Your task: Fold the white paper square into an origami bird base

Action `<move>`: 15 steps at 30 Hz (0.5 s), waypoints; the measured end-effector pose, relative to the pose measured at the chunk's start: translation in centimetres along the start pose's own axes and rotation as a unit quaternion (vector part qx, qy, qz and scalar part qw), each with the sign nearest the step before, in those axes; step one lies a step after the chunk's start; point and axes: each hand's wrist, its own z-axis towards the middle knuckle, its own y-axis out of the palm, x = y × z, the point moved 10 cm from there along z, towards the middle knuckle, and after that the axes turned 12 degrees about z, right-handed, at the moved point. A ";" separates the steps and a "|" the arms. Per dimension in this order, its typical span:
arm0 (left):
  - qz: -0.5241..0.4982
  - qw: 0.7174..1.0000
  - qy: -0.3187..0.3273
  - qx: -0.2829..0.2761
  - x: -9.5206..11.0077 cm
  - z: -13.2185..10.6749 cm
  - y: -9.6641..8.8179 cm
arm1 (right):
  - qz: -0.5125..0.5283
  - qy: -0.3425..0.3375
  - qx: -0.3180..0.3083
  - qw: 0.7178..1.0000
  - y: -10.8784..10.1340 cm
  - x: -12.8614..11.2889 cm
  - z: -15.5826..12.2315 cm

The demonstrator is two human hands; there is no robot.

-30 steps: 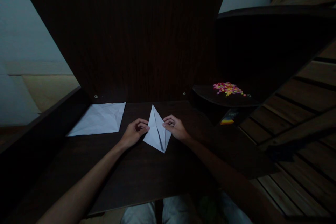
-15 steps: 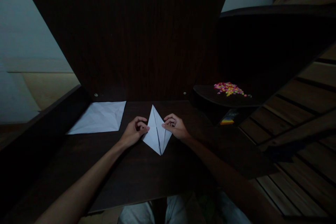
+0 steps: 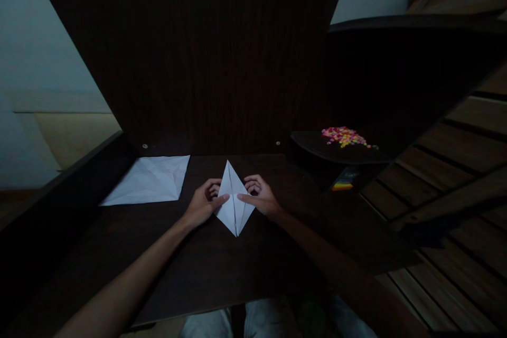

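A white sheet of paper folded into a diamond (image 3: pixel 234 216) is between my hands at the middle of the dark table. Its long points face away from me and toward me, and a seam runs down its centre. My left hand (image 3: pixel 204 202) grips the left corner, thumb on top and fingers curled at the edge. On the opposite side my right hand (image 3: pixel 263 196) grips the right corner in the same way, its thumb lying across the paper near the seam. The fingertips under the paper are hidden.
A creased white paper sheet (image 3: pixel 152 180) lies at the table's left, beside a raised side board (image 3: pixel 79 169). On a rounded corner shelf (image 3: pixel 312 147) at the right sits a pile of small colourful pieces (image 3: pixel 344 136). A tall dark panel (image 3: pixel 217 63) stands behind the table (image 3: pixel 190 274).
Both thumbs have moved inward over the folded paper, closer to the seam. The diamond has turned slightly, its near point shifting left, and the seam gap looks narrower.
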 end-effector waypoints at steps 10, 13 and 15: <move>-0.006 0.990 0.050 0.132 0.8 -0.4 -2.2 | 0.045 0.054 -0.040 0.997 1.1 1.4 -0.3; 0.043 0.983 0.071 0.162 1.1 -0.8 -2.5 | 0.040 0.031 -0.034 0.998 1.1 0.6 -0.3; 0.095 0.978 0.082 0.166 1.5 -1.1 -2.4 | 0.040 0.021 -0.042 0.998 1.3 0.2 -0.4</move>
